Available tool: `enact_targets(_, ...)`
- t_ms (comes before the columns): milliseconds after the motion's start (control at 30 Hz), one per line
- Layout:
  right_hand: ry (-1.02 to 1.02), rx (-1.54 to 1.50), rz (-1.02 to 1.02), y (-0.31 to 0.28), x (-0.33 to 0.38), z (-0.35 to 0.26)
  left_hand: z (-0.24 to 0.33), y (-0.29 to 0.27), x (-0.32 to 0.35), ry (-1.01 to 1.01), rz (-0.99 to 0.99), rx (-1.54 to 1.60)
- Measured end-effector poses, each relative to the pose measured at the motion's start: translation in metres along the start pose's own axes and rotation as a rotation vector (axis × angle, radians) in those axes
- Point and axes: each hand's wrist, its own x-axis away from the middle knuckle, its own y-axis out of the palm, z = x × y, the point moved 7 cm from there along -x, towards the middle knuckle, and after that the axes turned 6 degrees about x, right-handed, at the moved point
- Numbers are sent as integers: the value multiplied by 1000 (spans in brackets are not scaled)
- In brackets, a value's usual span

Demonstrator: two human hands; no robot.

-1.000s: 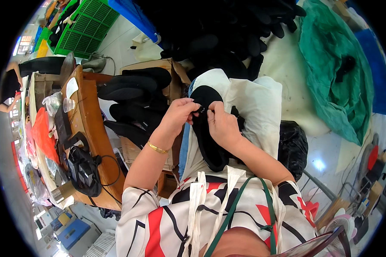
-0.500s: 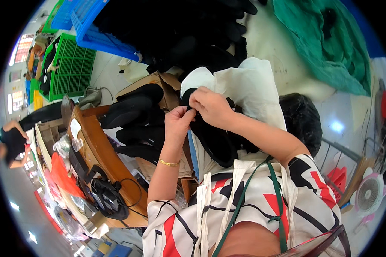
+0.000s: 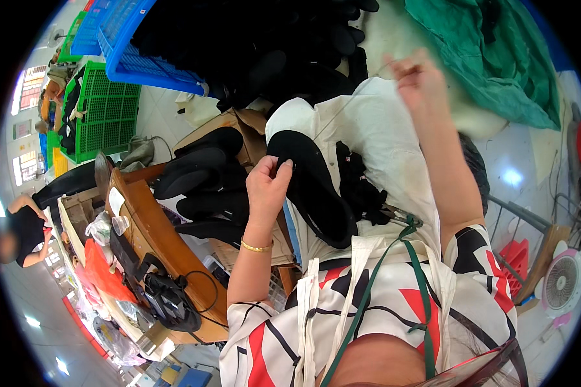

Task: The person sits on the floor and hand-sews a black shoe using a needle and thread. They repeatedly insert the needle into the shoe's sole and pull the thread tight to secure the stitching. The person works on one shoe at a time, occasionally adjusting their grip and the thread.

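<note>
My left hand (image 3: 268,184) pinches the edge of a black slipper (image 3: 313,187), thumb on top and fingers beneath. The slipper lies lengthwise over my lap on a white cloth apron (image 3: 394,142). Out to the upper right, my right hand (image 3: 419,80) is raised with its fingers pinched together, somewhat blurred. A thin thread (image 3: 343,108) runs from near the slipper's toe up toward it; whether a needle is there is too small to tell. Beside the slipper lies a bunch of black fabric pieces (image 3: 358,177). Small metal snips (image 3: 401,216) hang on a green cord (image 3: 374,277).
Several black slippers (image 3: 203,171) are stacked at my left beside a wooden table (image 3: 168,238). Ahead, a blue crate (image 3: 158,68) stands by a large heap of black slippers (image 3: 284,51). Green cloth (image 3: 497,58) lies far right; a fan (image 3: 561,284) stands right. Another person (image 3: 29,226) is far left.
My right hand has left the slipper's edge and swung up and to the right, drawing the thread out. My left hand keeps its pinch, and more of the slipper and the snips now show.
</note>
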Motion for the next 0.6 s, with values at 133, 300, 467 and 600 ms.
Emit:
enact_targets(133, -492, 200, -35, -6, 3, -49, 2, 0, 1, -19, -36, -23)
enact_targets(300, -464, 1085, -583, 43, 72, 44, 15, -1, 18, 195, -45, -175)
enact_targets(467, -709, 1478, -939, 64, 117, 102, 42, -9, 24, 317, -68, -286)
enact_targets(600, -769, 1563, -956, 64, 119, 103, 67, -8, 47, 710, 53, -523)
